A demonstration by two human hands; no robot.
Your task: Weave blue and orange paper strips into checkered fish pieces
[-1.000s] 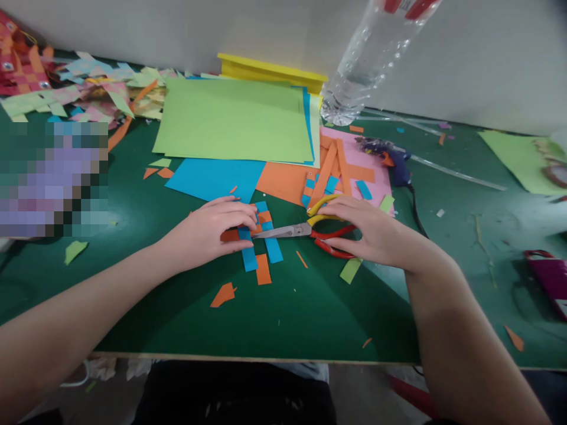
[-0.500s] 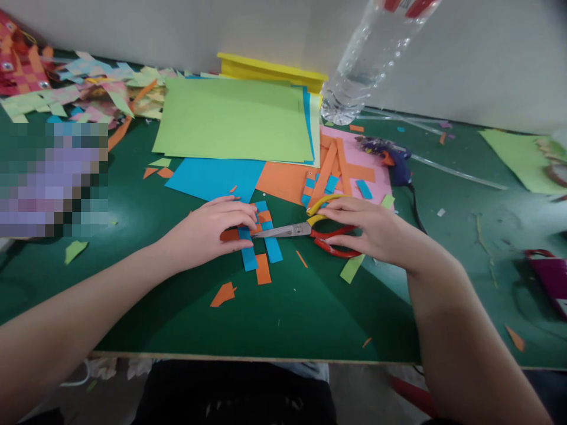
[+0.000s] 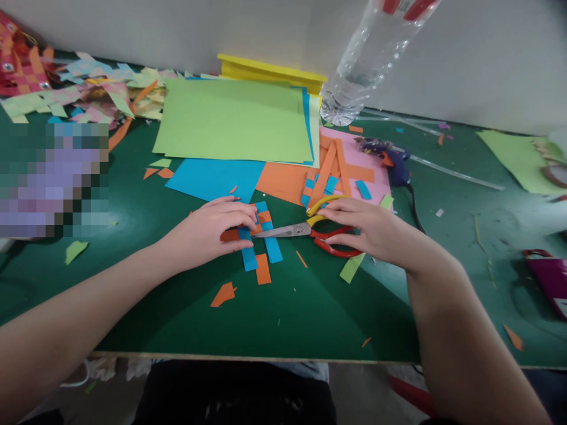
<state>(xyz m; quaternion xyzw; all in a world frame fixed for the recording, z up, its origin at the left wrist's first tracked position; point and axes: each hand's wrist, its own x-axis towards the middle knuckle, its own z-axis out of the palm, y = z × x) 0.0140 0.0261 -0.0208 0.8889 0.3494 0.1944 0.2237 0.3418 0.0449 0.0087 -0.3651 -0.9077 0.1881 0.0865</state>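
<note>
My left hand (image 3: 220, 227) is closed, thumb and fingers pinching a small woven piece of blue and orange paper strips (image 3: 273, 243). Part of the weave is hidden under the fingers. In my right hand (image 3: 361, 227) are scissors (image 3: 290, 231) with one yellow and one red handle. Their blades look nearly closed and point left, the tip touching or just over the weave beside my left thumb. A loose orange paper piece (image 3: 263, 268) lies just below the blue strips, and an orange scrap (image 3: 224, 294) is nearer the table edge.
Green sheets (image 3: 234, 121) lie stacked behind my hands. A glue gun (image 3: 396, 167) and its cord (image 3: 417, 209) are right of pink paper (image 3: 349, 147). A clear bottle (image 3: 358, 71) stands at the back. Paper scraps (image 3: 95, 88) are heaped at back left; a purple object (image 3: 547, 277) sits far right.
</note>
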